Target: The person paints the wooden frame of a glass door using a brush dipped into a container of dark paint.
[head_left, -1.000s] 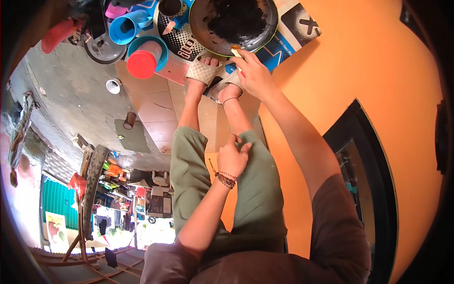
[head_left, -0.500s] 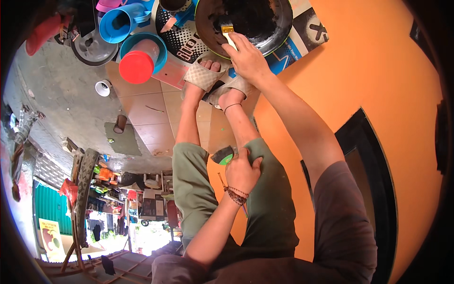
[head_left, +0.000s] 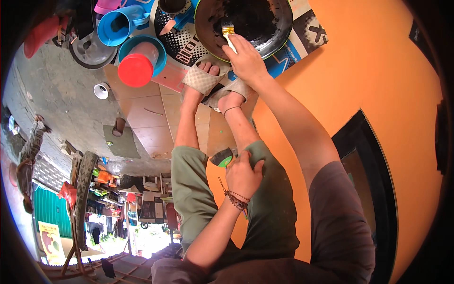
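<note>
Gripping a paintbrush (head_left: 228,35) over a black pan (head_left: 246,21), right hand (head_left: 247,59) closed, left hand (head_left: 243,175) curled around a small tin (head_left: 222,157).

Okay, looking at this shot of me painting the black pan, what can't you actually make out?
- Head view: the small green-and-black thing by the left hand is half hidden by fingers and knee; its kind is unclear.
- The right hand covers the paintbrush handle.
- The black pan is cut off at the top edge.
- Street items at lower left are too small.
</note>
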Tool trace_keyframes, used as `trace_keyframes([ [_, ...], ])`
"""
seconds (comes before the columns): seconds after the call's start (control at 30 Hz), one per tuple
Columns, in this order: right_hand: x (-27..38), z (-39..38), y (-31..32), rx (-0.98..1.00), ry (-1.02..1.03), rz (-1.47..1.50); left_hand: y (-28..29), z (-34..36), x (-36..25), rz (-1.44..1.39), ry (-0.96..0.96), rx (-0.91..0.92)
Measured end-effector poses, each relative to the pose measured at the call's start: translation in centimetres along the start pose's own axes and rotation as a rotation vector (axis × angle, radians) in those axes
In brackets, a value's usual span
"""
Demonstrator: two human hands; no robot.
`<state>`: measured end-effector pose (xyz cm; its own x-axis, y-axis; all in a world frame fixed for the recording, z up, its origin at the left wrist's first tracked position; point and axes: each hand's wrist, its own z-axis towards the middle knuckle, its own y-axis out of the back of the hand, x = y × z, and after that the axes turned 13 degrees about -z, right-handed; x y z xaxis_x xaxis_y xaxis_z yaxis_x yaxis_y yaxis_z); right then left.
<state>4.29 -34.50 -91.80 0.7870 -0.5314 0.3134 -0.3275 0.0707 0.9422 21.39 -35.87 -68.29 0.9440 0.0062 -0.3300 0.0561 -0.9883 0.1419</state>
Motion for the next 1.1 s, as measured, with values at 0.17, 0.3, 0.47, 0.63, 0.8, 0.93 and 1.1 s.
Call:
trace_keyframes([
  [0.17, 0.4, -0.7, -0.6, 0.111, -0.048, 0.024, 0.5, 0.2, -0.6, 0.003, 0.046, 0.026],
  [0.3, 0.7, -0.9, 0.1, 0.159, -0.091, 0.075, 0.4, 0.2, -0.8, 0.017, -0.010, -0.009],
  [0.47, 0.9, -0.1, 1.2, 0.199, -0.156, 0.189, 0.0, 0.3, -1.1, 0.001, -0.044, -0.036],
  [0.63, 1.7, 2.6, 3.5, 0.248, -0.249, 0.243, 0.1, 0.3, -1.2, 0.012, -0.058, -0.053],
  [0.8, 1.0, 3.9, 3.0, 0.082, -0.161, 0.164, 0.0, 0.3, -1.6, 0.006, -0.071, -0.043],
  [0.93, 1.4, 2.2, 2.4, 0.271, -0.126, 0.164, 0.1, 0.4, -1.5, 0.010, -0.063, -0.046],
  [1.1, 1.9, 2.7, 3.6, 0.218, -0.182, 0.206, 0.4, 0.3, -1.2, 0.012, -0.062, -0.052],
])
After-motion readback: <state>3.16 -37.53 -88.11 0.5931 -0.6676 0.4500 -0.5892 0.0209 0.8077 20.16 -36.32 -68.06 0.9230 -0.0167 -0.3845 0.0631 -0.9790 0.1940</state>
